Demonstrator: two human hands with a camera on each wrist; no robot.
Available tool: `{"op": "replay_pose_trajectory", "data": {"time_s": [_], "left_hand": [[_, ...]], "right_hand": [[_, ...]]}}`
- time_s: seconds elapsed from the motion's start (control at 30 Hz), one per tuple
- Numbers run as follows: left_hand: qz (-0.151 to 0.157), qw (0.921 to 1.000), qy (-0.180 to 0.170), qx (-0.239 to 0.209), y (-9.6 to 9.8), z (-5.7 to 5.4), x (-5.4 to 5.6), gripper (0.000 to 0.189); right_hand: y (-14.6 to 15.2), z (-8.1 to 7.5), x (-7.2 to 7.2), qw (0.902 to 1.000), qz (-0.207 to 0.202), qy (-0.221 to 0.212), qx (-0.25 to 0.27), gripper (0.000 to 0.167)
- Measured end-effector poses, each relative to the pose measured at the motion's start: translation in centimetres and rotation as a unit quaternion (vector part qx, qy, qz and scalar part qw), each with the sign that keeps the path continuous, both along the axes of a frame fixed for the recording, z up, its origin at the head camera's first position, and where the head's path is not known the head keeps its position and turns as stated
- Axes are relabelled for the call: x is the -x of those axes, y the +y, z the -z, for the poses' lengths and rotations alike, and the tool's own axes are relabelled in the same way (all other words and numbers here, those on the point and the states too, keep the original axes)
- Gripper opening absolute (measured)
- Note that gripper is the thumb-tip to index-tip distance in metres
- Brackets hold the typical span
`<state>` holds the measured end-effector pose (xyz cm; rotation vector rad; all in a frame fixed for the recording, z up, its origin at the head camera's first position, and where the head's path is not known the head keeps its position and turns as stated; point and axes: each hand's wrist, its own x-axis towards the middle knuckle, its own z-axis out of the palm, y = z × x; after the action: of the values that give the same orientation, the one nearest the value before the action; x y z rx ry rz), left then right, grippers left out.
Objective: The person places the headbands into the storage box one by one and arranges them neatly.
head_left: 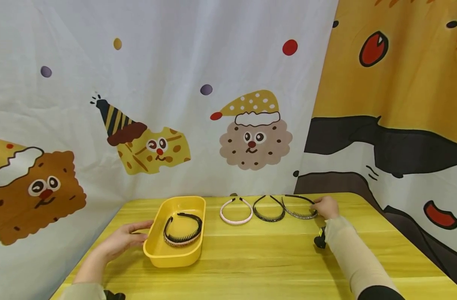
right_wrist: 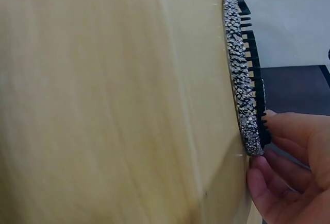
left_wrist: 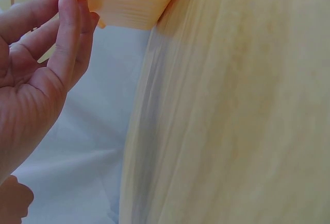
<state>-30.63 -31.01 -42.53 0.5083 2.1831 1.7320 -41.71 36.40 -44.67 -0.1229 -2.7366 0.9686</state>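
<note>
My left hand touches the left side of a yellow plastic basket with its fingertips, the fingers fairly straight. The left wrist view shows that hand against the wall of the basket. Inside lie black toothed headbands, one with a pinkish glittery band. On the right, my right hand pinches the right side of a silver glitter headband at the table's back. Close up, thumb and fingers of the right hand hold the glitter headband, whose black teeth face away from the camera.
A pink headband and a dark toothed headband lie in a row left of the silver one. They rest on the yellow wood-grain table. A printed cartoon curtain hangs directly behind the table.
</note>
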Motion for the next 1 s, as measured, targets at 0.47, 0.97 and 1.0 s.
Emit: {"op": "replay_pose_trajectory", "data": {"time_s": [0.47, 0.97, 1.0], "left_hand": [[0.006, 0.9999, 0.009, 0.003, 0.0, 0.1, 0.0, 0.062], [0.008, 0.9999, 0.010, 0.001, -0.2, 0.1, 0.1, 0.062], [0.008, 0.9999, 0.009, 0.001, -0.2, 0.1, 0.1, 0.062]], "right_hand": [[-0.1, -0.2, 0.2, 0.9996, 0.005, -0.024, -0.017, 0.013], [1.3, -1.0, -1.0, 0.9748, -0.023, -0.105, 0.195, 0.028], [1.4, -1.1, -1.1, 0.9718, -0.026, -0.110, 0.207, 0.032]]}}
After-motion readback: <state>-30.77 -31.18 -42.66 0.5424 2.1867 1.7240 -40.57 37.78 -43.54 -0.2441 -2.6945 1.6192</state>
